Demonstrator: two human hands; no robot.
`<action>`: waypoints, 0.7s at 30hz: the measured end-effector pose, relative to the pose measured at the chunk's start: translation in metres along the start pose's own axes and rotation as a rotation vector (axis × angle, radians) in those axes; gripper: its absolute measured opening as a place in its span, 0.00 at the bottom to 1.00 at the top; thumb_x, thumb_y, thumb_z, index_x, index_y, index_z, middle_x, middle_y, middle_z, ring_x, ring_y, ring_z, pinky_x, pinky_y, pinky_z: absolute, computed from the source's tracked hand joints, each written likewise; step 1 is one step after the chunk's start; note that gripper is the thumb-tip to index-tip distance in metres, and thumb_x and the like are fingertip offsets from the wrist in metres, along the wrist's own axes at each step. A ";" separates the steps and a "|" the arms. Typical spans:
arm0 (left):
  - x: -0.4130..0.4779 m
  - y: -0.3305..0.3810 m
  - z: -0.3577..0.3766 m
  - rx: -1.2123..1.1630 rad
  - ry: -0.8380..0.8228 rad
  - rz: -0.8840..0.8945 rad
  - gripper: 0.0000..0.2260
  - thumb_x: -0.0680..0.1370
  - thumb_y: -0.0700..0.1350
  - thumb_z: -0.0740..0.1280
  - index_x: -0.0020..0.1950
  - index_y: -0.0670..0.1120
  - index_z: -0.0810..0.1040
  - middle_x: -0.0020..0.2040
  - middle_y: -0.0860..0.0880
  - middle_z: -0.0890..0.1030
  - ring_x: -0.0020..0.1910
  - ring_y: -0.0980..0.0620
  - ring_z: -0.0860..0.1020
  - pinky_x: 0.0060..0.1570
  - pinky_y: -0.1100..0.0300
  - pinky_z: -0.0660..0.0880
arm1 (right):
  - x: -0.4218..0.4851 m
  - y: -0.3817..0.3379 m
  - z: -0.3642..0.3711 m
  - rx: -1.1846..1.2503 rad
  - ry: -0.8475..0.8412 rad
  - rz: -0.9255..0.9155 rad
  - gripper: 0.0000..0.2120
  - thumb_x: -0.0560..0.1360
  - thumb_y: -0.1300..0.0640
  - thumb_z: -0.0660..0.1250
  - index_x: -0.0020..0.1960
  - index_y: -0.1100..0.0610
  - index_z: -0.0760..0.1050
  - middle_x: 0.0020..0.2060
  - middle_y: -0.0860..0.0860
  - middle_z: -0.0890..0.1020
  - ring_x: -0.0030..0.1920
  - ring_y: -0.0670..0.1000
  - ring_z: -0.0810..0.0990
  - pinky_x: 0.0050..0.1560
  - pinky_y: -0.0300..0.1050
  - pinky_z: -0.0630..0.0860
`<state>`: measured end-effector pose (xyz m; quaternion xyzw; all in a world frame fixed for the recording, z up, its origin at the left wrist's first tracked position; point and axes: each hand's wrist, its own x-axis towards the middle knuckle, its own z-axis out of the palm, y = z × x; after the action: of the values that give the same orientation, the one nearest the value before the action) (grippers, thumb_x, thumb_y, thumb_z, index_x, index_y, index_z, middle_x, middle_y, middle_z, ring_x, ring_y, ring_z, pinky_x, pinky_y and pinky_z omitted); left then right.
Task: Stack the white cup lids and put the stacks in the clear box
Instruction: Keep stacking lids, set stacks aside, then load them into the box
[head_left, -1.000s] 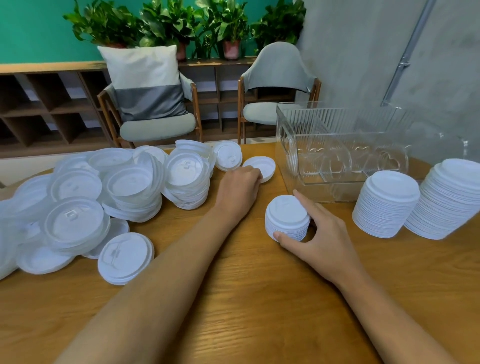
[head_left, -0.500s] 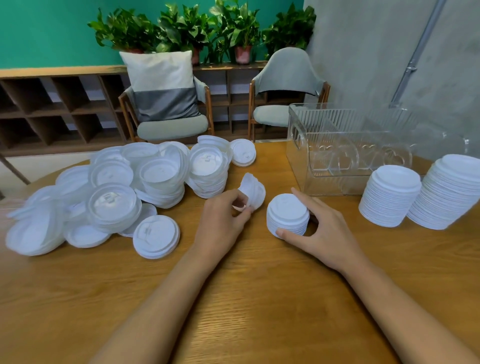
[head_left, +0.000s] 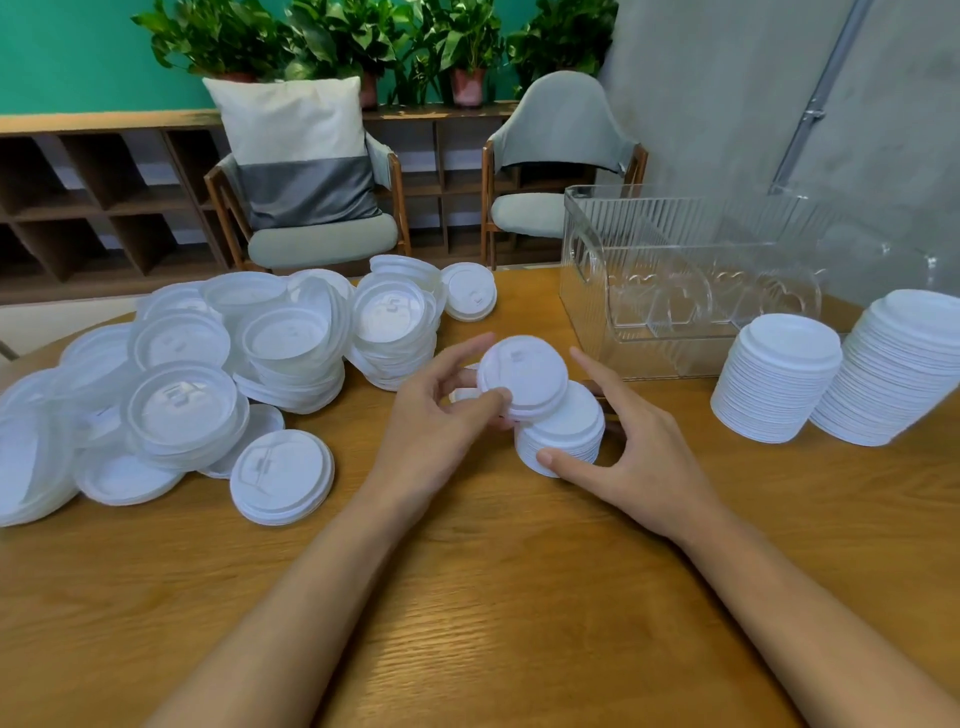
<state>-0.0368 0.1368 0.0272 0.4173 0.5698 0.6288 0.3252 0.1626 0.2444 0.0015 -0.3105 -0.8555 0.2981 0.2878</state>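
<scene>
Pinching one white lid (head_left: 522, 376) by its rim, the left hand (head_left: 436, 421) tilts it over the short stack (head_left: 563, 434), which the right hand (head_left: 641, 452) grips; half a second ago that lid was left of the stack. Bare desk (head_left: 493, 597) lies nearer; the clear box (head_left: 675, 291) stands just behind. Embossed lid marks (head_left: 260, 462) are unreadable.

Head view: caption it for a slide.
Left hand holds a lid over the stack that the right hand grips.

All bare skin on you tbh: slim, smooth left forearm (head_left: 311, 597) and right forearm (head_left: 805, 597), bare left hand (head_left: 431, 431) and right hand (head_left: 639, 457), long thin fingers (head_left: 595, 374).
</scene>
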 end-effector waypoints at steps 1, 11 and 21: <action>0.000 -0.001 0.001 0.061 -0.016 0.010 0.22 0.78 0.39 0.74 0.70 0.56 0.80 0.55 0.46 0.85 0.48 0.45 0.87 0.58 0.49 0.82 | 0.000 0.000 0.000 0.002 -0.004 -0.005 0.48 0.69 0.38 0.79 0.80 0.31 0.55 0.71 0.33 0.71 0.69 0.31 0.69 0.69 0.41 0.71; -0.006 -0.014 0.013 0.502 -0.042 0.125 0.21 0.75 0.56 0.77 0.67 0.64 0.80 0.39 0.55 0.78 0.34 0.59 0.73 0.42 0.67 0.71 | 0.000 0.002 0.003 -0.008 0.001 -0.073 0.42 0.70 0.31 0.74 0.80 0.39 0.64 0.72 0.36 0.73 0.73 0.36 0.69 0.71 0.39 0.70; -0.008 -0.018 0.018 0.538 0.003 0.214 0.29 0.70 0.62 0.80 0.68 0.55 0.81 0.62 0.60 0.81 0.59 0.61 0.79 0.57 0.54 0.80 | 0.000 0.001 0.004 0.007 -0.031 -0.076 0.44 0.69 0.33 0.76 0.80 0.39 0.64 0.73 0.36 0.72 0.74 0.36 0.68 0.72 0.42 0.70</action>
<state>-0.0181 0.1402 0.0082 0.5453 0.6695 0.4863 0.1337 0.1601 0.2436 -0.0018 -0.2720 -0.8699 0.2949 0.2868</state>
